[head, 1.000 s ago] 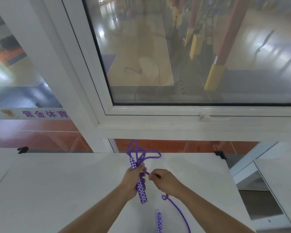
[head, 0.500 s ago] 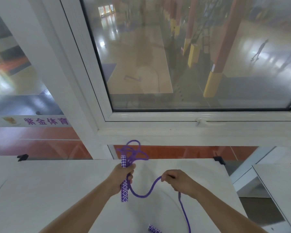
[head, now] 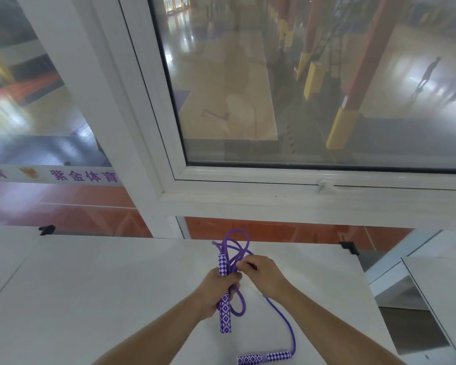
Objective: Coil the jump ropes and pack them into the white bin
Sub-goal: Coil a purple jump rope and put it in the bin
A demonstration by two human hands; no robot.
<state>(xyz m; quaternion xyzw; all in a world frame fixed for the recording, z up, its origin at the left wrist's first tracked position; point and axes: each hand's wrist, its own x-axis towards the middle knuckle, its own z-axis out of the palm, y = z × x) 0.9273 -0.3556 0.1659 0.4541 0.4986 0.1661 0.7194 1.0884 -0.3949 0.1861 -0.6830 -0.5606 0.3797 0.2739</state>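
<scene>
Left hand (head: 213,292) fingers grip the purple cord jump rope's (head: 234,248) checkered handle (head: 224,309) upright; right hand (head: 261,273) fingers pinch the cord beside it above the white tabletop (head: 90,285).

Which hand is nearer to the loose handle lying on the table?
Left, narrowly. The left hand is above the loose handle, gripping the other handle; the right hand is farther up, pinching the rope.

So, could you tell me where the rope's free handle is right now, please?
The free handle lies flat on the white table at the bottom of the head view, near the right forearm, below the handle gripped by the left hand.
</scene>
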